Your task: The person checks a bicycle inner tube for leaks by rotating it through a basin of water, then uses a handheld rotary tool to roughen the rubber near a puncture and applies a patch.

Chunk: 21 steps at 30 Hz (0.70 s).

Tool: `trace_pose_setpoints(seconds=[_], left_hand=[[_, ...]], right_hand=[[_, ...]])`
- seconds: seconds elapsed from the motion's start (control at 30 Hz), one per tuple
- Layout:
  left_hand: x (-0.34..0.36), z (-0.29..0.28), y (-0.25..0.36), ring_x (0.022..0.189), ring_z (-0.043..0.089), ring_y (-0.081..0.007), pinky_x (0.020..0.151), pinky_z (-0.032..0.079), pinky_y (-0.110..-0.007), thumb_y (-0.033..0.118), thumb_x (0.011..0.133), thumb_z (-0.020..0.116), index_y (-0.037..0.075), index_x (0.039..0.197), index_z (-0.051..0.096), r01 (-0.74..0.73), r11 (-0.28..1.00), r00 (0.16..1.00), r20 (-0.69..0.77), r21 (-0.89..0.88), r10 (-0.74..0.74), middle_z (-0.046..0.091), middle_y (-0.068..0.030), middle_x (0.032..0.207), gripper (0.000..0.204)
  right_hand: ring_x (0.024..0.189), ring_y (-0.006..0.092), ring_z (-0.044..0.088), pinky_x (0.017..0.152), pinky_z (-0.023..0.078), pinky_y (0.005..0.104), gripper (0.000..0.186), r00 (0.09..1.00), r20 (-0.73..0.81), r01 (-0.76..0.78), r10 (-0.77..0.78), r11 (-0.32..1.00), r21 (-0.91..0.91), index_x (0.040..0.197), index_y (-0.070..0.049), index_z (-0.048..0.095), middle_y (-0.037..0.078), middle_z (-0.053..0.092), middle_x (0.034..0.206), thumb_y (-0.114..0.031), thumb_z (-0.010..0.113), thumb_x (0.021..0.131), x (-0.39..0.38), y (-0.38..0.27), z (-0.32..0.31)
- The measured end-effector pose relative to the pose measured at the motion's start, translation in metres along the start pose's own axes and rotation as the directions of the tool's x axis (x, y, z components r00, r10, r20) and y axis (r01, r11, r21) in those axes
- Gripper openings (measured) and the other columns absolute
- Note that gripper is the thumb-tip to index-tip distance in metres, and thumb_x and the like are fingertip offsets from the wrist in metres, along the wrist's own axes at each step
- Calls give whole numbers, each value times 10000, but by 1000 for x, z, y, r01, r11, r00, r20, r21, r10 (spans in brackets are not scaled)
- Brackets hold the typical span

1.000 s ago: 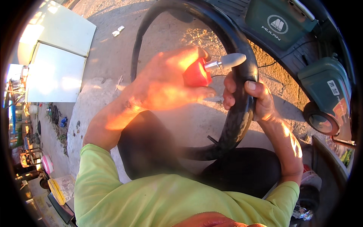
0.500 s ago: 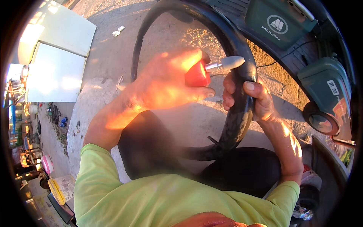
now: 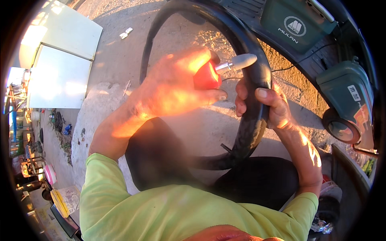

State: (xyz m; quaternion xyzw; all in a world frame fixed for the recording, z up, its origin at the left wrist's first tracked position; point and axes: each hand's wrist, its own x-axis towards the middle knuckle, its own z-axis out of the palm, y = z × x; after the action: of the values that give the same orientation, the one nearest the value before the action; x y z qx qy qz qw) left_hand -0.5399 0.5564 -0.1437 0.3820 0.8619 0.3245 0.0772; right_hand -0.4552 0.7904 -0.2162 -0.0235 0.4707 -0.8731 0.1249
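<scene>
A black inner tube (image 3: 240,36) stands in a big loop in front of me, its lower part by my thighs. Its thin valve stem (image 3: 226,148) sticks out near the bottom. Round the tube's right side my right hand (image 3: 263,102) is closed, thumb on the near face. My left hand (image 3: 177,82) is wrapped around a red rotary grinder (image 3: 208,76); most of its body is hidden in the palm. From the grinder a metal shaft carries a grey, bullet-shaped bit (image 3: 244,61), which overlaps the tube just above my right hand. Whether it touches the rubber I cannot tell.
At upper right are a green box (image 3: 297,26) on a dark ribbed surface and a second green box (image 3: 348,86) above a wheel (image 3: 341,125). A thin black cable (image 3: 295,63) runs there. White panels (image 3: 60,76) stand at left beside a pale stone slab (image 3: 90,128).
The grinder, its bit and my left hand have shifted slightly left and up. The tube and my right hand have also moved a little left.
</scene>
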Motion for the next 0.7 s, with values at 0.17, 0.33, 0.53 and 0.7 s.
trace_pose_setpoints(seconds=[0.17,0.33,0.53,0.7], left_hand=[[-2,2,-3,900,701,-370,808,565,-413,233,720,915,58,1180,638,-82,997,997,4,18,82,715,-153,981,564],[-1,-3,-6,924,697,-370,814,567,-411,250,729,920,63,1202,635,0,1000,1000,23,-19,0,715,-143,1013,583],[-2,1,1,926,695,-372,813,566,-417,246,728,916,62,1197,635,-62,997,993,108,47,57,713,-158,1010,578],[-1,-1,-6,913,701,-359,801,566,-413,227,730,912,55,1185,639,-12,1000,1000,2,-26,12,707,-155,984,558]], right_hand=[[800,237,648,756,568,416,676,1000,24,-10,11,999,-45,1367,-32,464,116,588,990,-359,727,838,1,-1,0],[777,219,665,723,561,369,680,1000,-10,4,-4,999,-38,1355,7,456,130,632,951,-358,706,839,0,0,3],[802,244,654,762,573,414,652,999,45,-13,14,1000,-23,1341,-30,474,120,593,991,-339,740,832,2,-1,-3],[790,232,656,746,566,398,659,1000,-3,0,-1,998,-66,1342,-16,474,124,612,964,-341,731,830,1,-2,2]])
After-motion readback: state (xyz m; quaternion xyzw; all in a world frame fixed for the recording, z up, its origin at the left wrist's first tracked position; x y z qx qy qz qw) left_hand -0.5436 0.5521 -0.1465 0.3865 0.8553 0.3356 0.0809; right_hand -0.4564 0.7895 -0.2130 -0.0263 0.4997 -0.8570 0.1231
